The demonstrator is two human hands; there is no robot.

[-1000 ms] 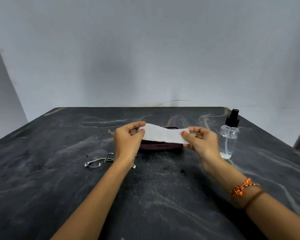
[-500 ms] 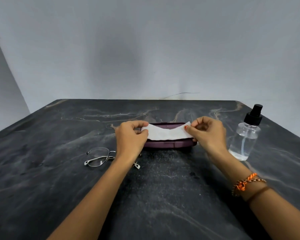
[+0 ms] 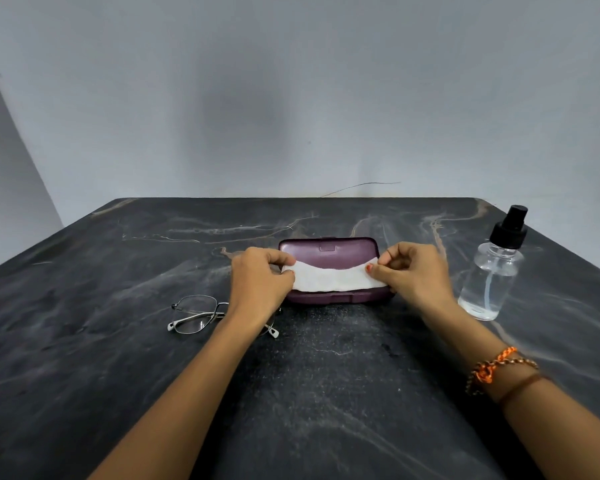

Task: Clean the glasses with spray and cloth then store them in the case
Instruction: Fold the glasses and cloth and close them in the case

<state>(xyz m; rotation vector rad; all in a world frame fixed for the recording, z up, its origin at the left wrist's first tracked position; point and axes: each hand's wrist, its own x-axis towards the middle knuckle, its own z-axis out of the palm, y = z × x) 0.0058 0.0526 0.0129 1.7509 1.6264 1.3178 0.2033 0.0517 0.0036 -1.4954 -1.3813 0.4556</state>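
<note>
Left hand, right hand, pinching cloth

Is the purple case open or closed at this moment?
Closed. The lid of the purple case lies flat on its base, and the white cloth held by both hands is stretched across its top.

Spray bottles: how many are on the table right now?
1. The spray bottle stands upright at the table's right side, beside the right hand, untouched. None seems hidden.

table: glasses, case, bottle
</note>
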